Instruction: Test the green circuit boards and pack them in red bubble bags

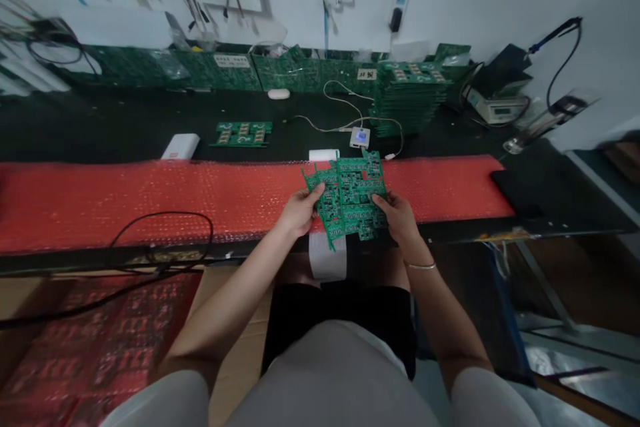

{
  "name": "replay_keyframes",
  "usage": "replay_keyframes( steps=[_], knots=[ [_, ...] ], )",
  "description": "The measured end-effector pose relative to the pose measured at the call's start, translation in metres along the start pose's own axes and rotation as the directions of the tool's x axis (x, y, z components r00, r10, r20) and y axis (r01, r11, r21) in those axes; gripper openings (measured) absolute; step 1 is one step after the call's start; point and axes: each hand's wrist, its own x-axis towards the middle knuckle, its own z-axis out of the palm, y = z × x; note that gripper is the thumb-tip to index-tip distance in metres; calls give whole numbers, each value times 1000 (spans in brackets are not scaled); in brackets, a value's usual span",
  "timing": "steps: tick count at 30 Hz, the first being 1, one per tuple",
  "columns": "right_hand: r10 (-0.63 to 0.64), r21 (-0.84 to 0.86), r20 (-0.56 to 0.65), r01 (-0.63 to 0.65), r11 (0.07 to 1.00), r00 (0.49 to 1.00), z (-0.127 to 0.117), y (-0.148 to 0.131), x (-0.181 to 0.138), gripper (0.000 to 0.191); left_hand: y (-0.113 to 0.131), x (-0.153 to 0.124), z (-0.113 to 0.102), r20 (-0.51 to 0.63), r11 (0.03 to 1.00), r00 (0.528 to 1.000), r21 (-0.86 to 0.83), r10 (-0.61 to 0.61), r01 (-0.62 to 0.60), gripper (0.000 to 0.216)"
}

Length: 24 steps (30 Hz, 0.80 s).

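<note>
Both my hands hold a green circuit board panel (350, 197) above the red bubble wrap strip (150, 197) at the near edge of the dark bench. My left hand (299, 211) grips the panel's left edge, thumb on top. My right hand (400, 217) grips its right edge, with a thin bracelet on the wrist. The panel looks like two overlapping boards, tilted slightly. A white paper strip (327, 257) hangs down below the panel over the bench edge.
A tall stack of green boards (407, 97) stands at the back right, with a small white device (360, 137) and its cable in front. A loose green board (243, 133) and a white box (181, 145) lie back left. A black cable (165, 233) loops over the wrap.
</note>
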Motion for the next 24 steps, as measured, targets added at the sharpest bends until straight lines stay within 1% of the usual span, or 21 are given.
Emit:
replay_keyframes(
  steps=[3,5,7,10,12,13,15,17,19,20,22,24],
  knots=[
    [38,44,-16,-38,998,999,-7,0,3,48,-5,7,11,-21,1000,1000,6,-6,6,36],
    [71,70,-21,-70,995,997,-16,-1,7,51,-4,13,14,-31,1000,999,12,7,-6,39],
    [82,83,-53,-78,994,995,-30,-5,15,50,-1,23,11,-56,998,998,42,40,-38,40],
    [39,62,-161,-30,998,986,-58,-11,32,48,6,41,-3,-140,990,985,115,99,-83,41],
    [-28,-7,-240,27,1000,970,-75,-14,45,48,8,52,-13,-182,984,978,161,106,-77,42],
    [-60,-61,-261,46,997,963,-81,-13,51,48,8,57,-17,-184,981,978,181,97,-64,42],
    [-119,-208,-265,64,976,957,-88,-11,60,48,4,65,-20,-151,972,985,231,79,-43,41],
    [-185,-391,-240,80,917,953,-92,-8,65,46,-2,71,-19,-87,947,991,313,104,-72,36],
    [-247,-506,-230,101,857,941,-99,-9,68,46,-8,76,-18,-30,875,981,459,192,-157,34],
    [-257,-512,-233,106,852,938,-105,-12,68,47,-10,77,-17,-10,813,971,549,240,-195,36],
    [-222,-448,-229,99,888,948,-124,-19,68,49,-12,77,-16,14,646,946,727,323,-231,46],
    [-176,-387,-211,83,918,962,-146,-28,67,51,-13,71,-12,31,431,908,873,418,-228,63]
  ],
)
